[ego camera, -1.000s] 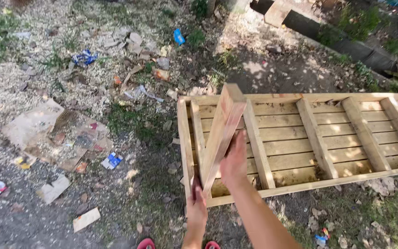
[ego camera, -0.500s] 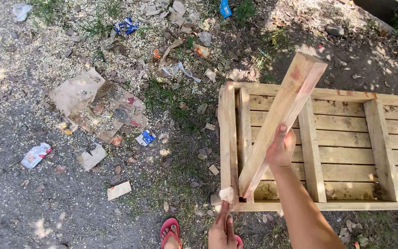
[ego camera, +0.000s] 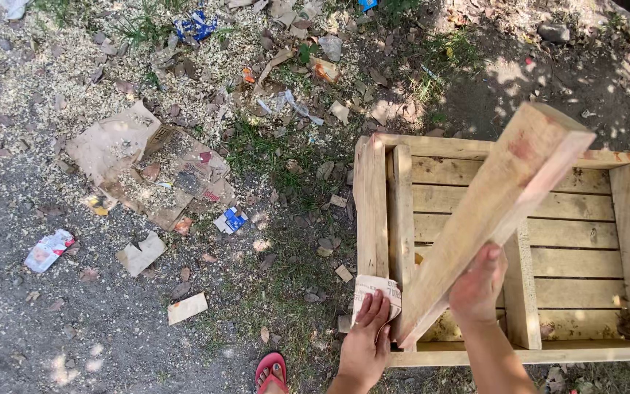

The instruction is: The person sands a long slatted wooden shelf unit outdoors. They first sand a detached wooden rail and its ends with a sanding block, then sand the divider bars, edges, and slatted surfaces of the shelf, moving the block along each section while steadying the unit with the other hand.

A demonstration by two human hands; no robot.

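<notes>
A pale wooden plank (ego camera: 497, 211) rises steeply from the near left corner of a slatted wooden pallet frame (ego camera: 621, 160) that lies on the ground. My right hand (ego camera: 477, 286) grips the plank's right side near its lower end. My left hand (ego camera: 366, 335) presses a folded sheet of sandpaper (ego camera: 375, 287) against the plank's bottom end, beside the frame's left rail (ego camera: 371, 208).
Torn cardboard (ego camera: 140, 164) and scattered litter, wood scraps (ego camera: 187, 308) and sawdust cover the dirt to the left. A foot in a red sandal (ego camera: 271, 372) stands at the bottom edge. Sparse grass grows around the frame's left side.
The view has shifted, so the frame and plank sit further right. My left hand has come up from the bottom edge and now holds sandpaper against the plank's lower end.
</notes>
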